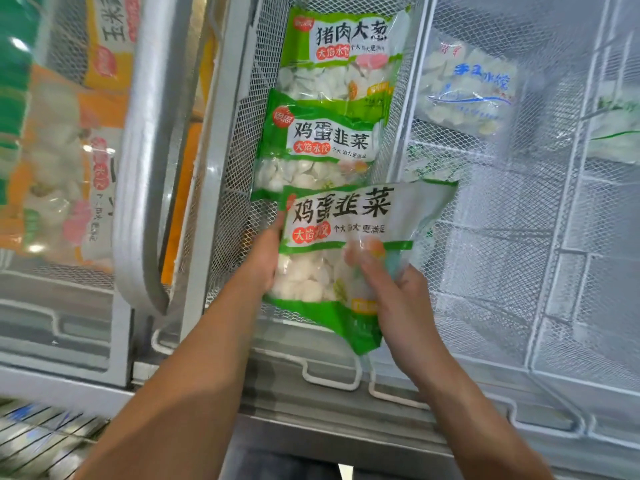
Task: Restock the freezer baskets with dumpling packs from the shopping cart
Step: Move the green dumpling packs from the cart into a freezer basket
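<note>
I hold a green-and-white dumpling pack [349, 244] over the near end of a white mesh freezer basket [239, 133]. My left hand [265, 261] grips the pack's left edge. My right hand [398, 299] grips its lower right part, fingers curled over the front. Two more green dumpling packs lie in the same basket beyond it: one [318, 147] just above the held pack, another [341, 53] at the far end.
The basket to the right [491, 237] holds a clear blue-printed dumpling pack [467, 88]. A further pack [616, 133] lies at the far right. A sliding glass lid with a grey frame [145, 168] covers orange packs [69, 168] on the left. Cart wire [41, 441] shows at the bottom left.
</note>
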